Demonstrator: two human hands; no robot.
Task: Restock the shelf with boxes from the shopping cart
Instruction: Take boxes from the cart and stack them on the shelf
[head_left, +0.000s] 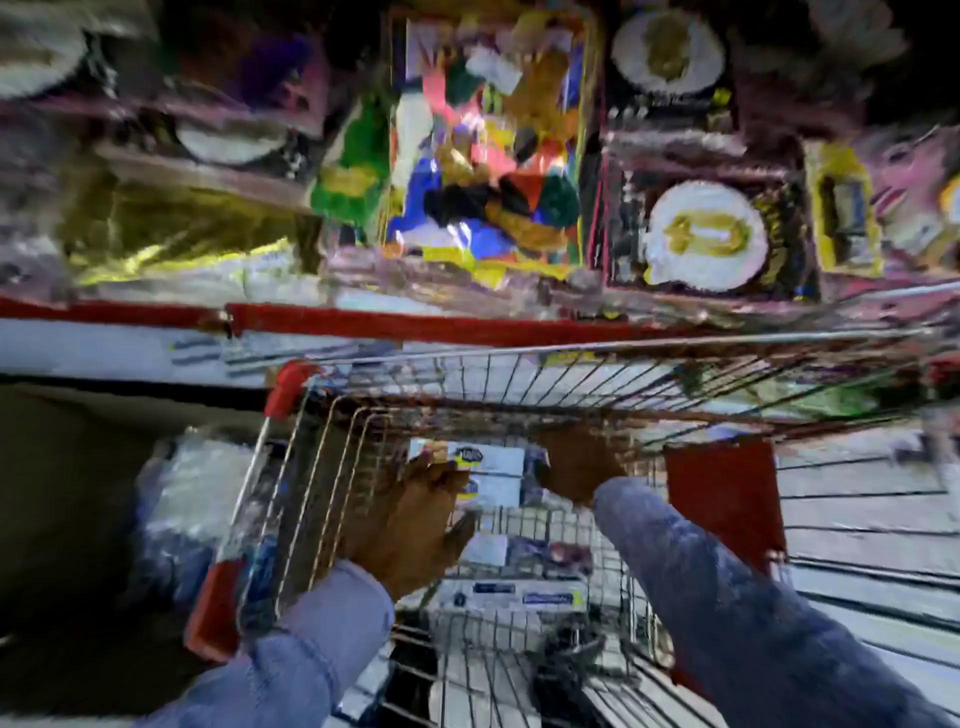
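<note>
1. Inside the shopping cart (519, 374), as seen from the head camera, a stack of white boxes (491, 473) is held between both hands: the left hand (415, 519) is pressed against its near left side with fingers spread, and the right hand (576, 462) is set against its right end. Whether the right fingers are curled round the stack cannot be told through the blur.
2. More boxes (514, 597) are seen lower in the basket, so the restocking is judged to be unfinished, with this stack not yet lifted out.
3. Above the cart, a shelf (415, 325) with a red edge is crowded with colourful packages (483, 145); a free slot cannot be made out.
4. The wire walls and the red child-seat flap (727, 493) stand close around the hands and are judged likely to hinder the lift.
</note>
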